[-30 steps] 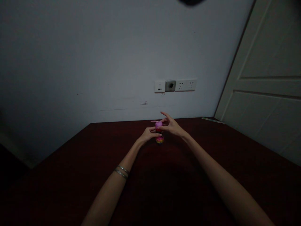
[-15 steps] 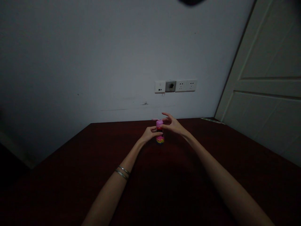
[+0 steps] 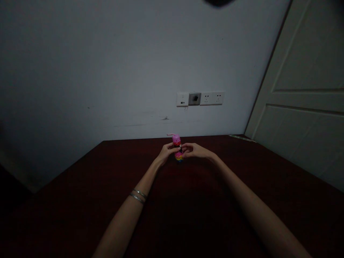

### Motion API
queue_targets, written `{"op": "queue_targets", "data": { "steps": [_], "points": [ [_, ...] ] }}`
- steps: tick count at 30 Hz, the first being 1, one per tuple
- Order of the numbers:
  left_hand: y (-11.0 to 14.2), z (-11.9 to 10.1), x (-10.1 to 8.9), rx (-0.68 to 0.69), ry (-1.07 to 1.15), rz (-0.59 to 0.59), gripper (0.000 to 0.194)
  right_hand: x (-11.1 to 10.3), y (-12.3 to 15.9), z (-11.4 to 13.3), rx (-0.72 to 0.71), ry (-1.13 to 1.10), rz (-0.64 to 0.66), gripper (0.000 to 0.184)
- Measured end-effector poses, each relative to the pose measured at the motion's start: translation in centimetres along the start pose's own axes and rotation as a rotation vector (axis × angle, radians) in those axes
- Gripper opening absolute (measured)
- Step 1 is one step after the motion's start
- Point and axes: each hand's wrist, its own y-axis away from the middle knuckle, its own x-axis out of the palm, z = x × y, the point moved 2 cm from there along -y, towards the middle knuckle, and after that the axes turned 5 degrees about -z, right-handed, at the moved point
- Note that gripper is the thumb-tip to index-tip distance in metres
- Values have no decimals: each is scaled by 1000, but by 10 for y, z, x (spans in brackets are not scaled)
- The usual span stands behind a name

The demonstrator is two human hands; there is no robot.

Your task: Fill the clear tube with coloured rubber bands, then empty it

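A small colourful bottle (image 3: 178, 155) stands nearly upright, its top leaning a little left. It has a pink cap (image 3: 176, 138) with a thin pink loop (image 3: 170, 134) sticking out to the left, a red and dark middle, and pink, yellow and blue bands lower down. My left hand (image 3: 166, 153) is closed around the bottle's left side, thumb across its front. Curled against the right side, lower than the cap, are the fingers of my right hand (image 3: 195, 150); their far tips are partly hidden.
The dark red table (image 3: 134, 161) meets a pale wall (image 3: 134, 71) at its back edge. Switches and sockets (image 3: 200, 98) sit on that wall. A flat, pale strip (image 3: 242, 138) lies at the back right corner, near a white panelled door (image 3: 301, 96).
My right hand has left the pink cap and come down to the bottle's lower right side. The bottle and my left hand have shifted slightly left, and the bottle now tilts left.
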Motion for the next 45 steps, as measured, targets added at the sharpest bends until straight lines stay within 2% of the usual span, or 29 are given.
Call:
{"op": "queue_targets", "data": {
  "steps": [5, 11, 16, 19, 22, 25, 30, 33, 38, 41, 45],
  "points": [
    [3, -1, 3, -5, 18, 68, 38, 10, 0, 4, -42, 93, -54, 46],
    [5, 3, 3, -71, 96, 201, 40, 15, 1, 3, -67, 111, 7, 51],
    [7, 0, 0, -105, 122, 251, 51, 13, -1, -3, -76, 163, -40, 48],
    [7, -1, -10, -152, 107, 264, 59, 5, -2, -10, -63, 153, -79, 48],
    [5, 7, -29, -206, 76, 133, 58, -13, -1, -22, -29, 155, -160, 50],
    [3, 21, -50, -251, 82, -32, 51, -41, 9, -36, -2, 199, -304, 51],
    [0, 38, -69, -274, 189, -192, 38, -94, 49, -58, 51, 309, -563, 48],
    [-1, 40, -72, -285, 238, -215, 34, -122, 79, -71, 100, 378, -717, 47],
    [0, 40, -72, -280, 261, -195, 31, -156, 114, -91, 164, 402, -881, 47],
    [1, 40, -72, -272, 271, -177, 32, -165, 125, -98, 194, 397, -891, 47],
    [3, 39, -71, -271, 273, -180, 31, -167, 132, -103, 250, 343, -897, 49]
  ]
}}
